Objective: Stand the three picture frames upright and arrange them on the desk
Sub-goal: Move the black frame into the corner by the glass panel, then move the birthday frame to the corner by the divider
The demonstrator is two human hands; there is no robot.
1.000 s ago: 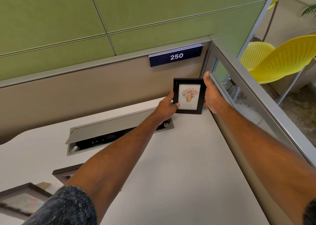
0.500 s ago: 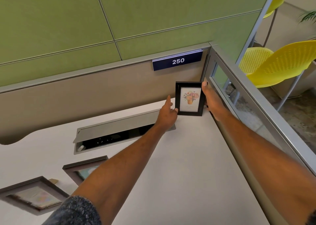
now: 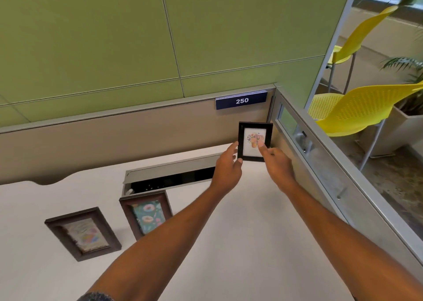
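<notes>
**Letting go of the first frame without knocking it over**

Starting nearest the camera, two bare forearms run up from the bottom edge across the pale desk (image 3: 240,243). To their left lie two frames that I judge are not yet done: the brown frame with the pastel picture (image 3: 83,233) flat near the desk's left side, and just beside it the brown frame with the teal doughnut print (image 3: 146,213), partly hidden by the left forearm; whether that one is flat or propped I cannot tell. Behind them is the open cable trough (image 3: 169,177).

Farther on, the left hand (image 3: 229,170) is loosely open, thumb and forefinger apart at the lower left corner of the black flower frame (image 3: 255,141); it seems to touch the edge, no more. The right hand (image 3: 278,163) is also open, one fingertip in front of the glass, holding nothing.

That frame stands upright in the far right corner, below the blue "250" sign (image 3: 241,100) and close to the side partition (image 3: 320,163).

Doing this well means easing both hands straight back toward the body, not sideways, watching for a wobble. Its rear stand is hidden, so a light corner touch is a sensible check before reaching for the doughnut frame.
</notes>
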